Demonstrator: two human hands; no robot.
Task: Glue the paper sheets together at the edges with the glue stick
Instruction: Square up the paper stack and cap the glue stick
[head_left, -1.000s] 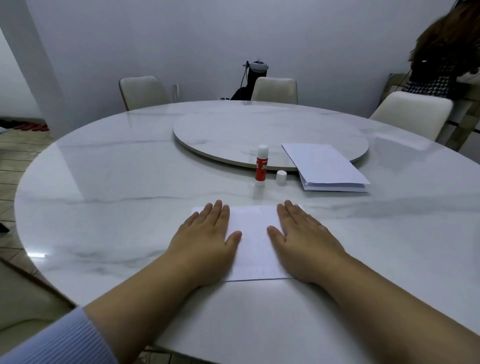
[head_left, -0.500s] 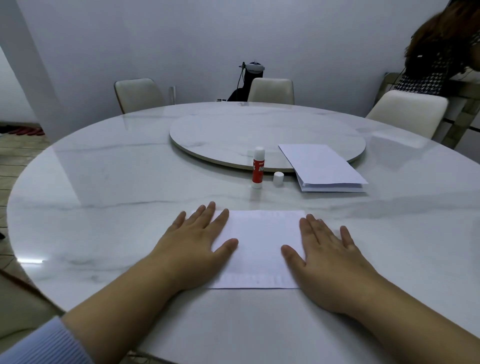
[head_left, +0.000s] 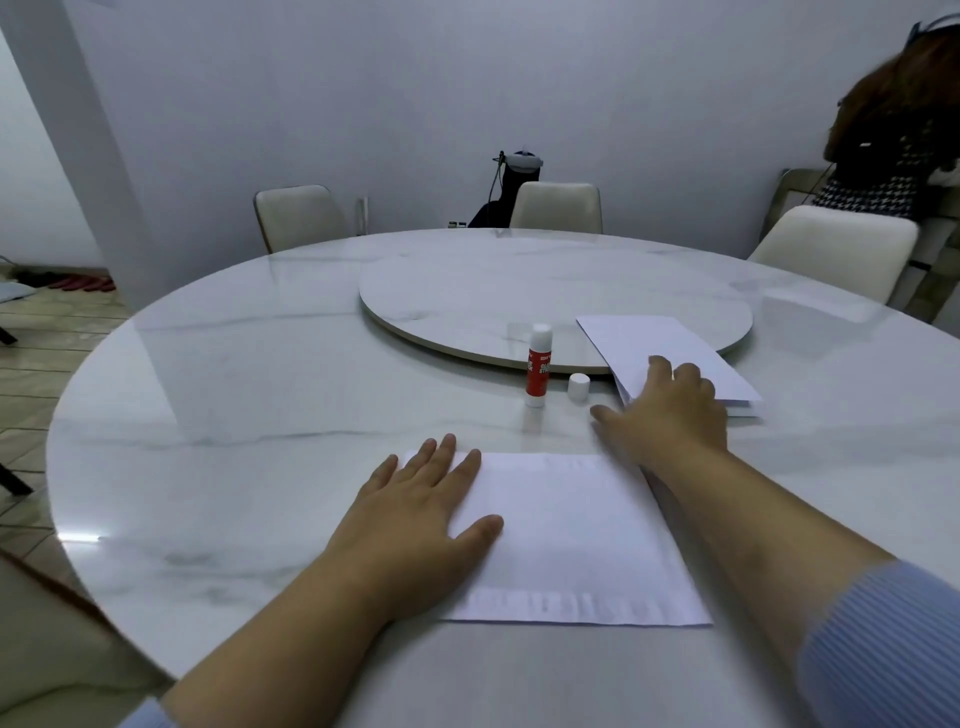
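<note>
A white paper sheet (head_left: 571, 535) lies flat on the marble table near me. My left hand (head_left: 410, 525) rests flat on its left part, fingers straight. My right hand (head_left: 665, 410) reaches forward over the near left corner of a stack of white sheets (head_left: 670, 348), fingers bent down onto it; whether it grips a sheet is hidden. A red and white glue stick (head_left: 538, 372) stands upright and uncapped between the two. Its white cap (head_left: 578, 387) stands beside it on the right.
The round marble table (head_left: 249, 395) has a raised turntable (head_left: 493, 296) in its middle; the stack overlaps its rim. Pale chairs (head_left: 556, 205) stand around the far side. A person (head_left: 893, 145) sits at the far right.
My right hand left the near sheet and moved forward and right onto the stack. My left hand stayed on the sheet's left part.
</note>
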